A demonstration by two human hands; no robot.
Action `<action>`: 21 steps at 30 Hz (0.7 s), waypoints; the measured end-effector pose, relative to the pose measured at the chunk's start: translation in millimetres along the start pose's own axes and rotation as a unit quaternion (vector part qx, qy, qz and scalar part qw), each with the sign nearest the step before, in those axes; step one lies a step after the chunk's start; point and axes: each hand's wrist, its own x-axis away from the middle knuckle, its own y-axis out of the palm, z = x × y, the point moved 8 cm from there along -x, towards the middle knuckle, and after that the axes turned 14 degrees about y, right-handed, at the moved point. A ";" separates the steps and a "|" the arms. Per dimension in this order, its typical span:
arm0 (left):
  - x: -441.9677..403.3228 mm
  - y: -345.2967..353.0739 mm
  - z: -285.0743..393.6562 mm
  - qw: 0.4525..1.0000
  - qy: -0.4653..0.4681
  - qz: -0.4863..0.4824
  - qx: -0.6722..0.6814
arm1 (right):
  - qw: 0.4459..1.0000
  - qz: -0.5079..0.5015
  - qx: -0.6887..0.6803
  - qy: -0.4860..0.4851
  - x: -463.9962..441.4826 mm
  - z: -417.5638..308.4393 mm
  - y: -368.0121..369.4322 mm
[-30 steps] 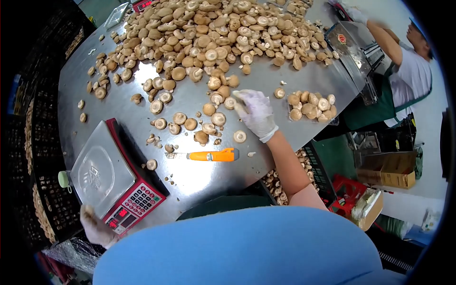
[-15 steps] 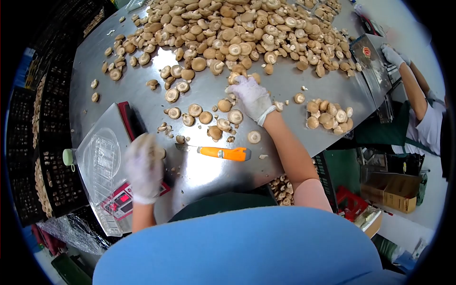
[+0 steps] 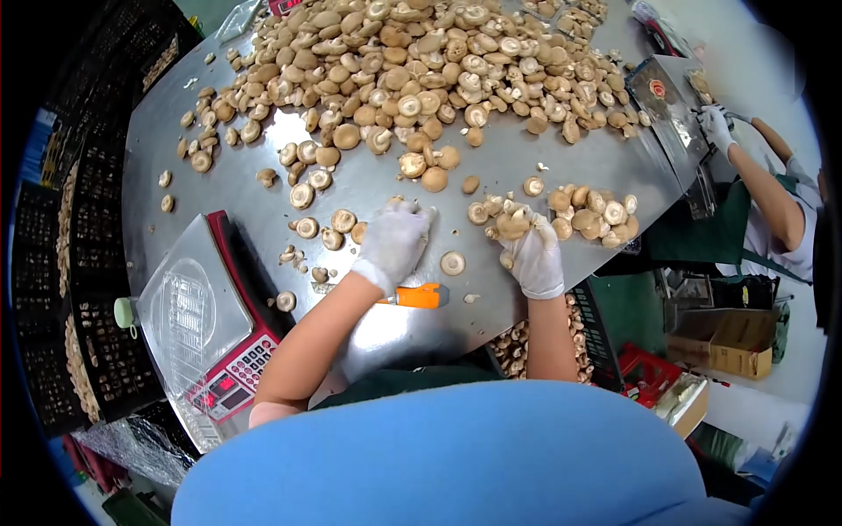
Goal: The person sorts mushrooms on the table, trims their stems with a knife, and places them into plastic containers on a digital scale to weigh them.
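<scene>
My left hand [image 3: 393,245], in a white glove, is over the middle of the metal table [image 3: 351,337], its fingers curled down among loose mushrooms; what they hold is hidden. Partly under its wrist lies an orange-handled knife [image 3: 421,296]. My right hand [image 3: 533,254], also gloved, is closed on mushrooms [image 3: 510,226], just left of a packed clear tray of mushrooms [image 3: 596,215]. A single mushroom [image 3: 453,263] lies between the hands. On the red scale [image 3: 250,355] rests an empty clear plastic tray [image 3: 180,311].
A large mushroom pile [image 3: 421,70] covers the table's far side. Black crates [image 3: 105,298] stand at the left. A co-worker's gloved hand [image 3: 717,130] is by a machine [image 3: 671,105] at the right. A crate of mushrooms [image 3: 589,333] sits below the table edge.
My left hand has moved from the scale to the middle of the table. The right hand has shifted right with mushrooms. A clear plastic tray now lies on the scale.
</scene>
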 end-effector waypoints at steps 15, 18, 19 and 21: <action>94.3 -13.6 -52.6 0.758 -0.127 0.279 0.576 | 0.517 0.179 0.829 -0.119 -146.0 -29.2 42.2; 77.5 -10.8 -48.3 0.725 -0.242 0.214 0.608 | 0.592 0.191 0.778 -0.091 -152.7 -38.5 26.7; 67.7 -16.0 -41.5 0.700 -0.255 0.194 0.638 | 0.610 0.203 0.748 -0.164 -142.8 -48.3 30.2; 55.9 -10.7 -45.3 0.680 -0.242 0.220 0.656 | 0.748 0.205 0.625 -0.084 -111.0 -64.6 47.4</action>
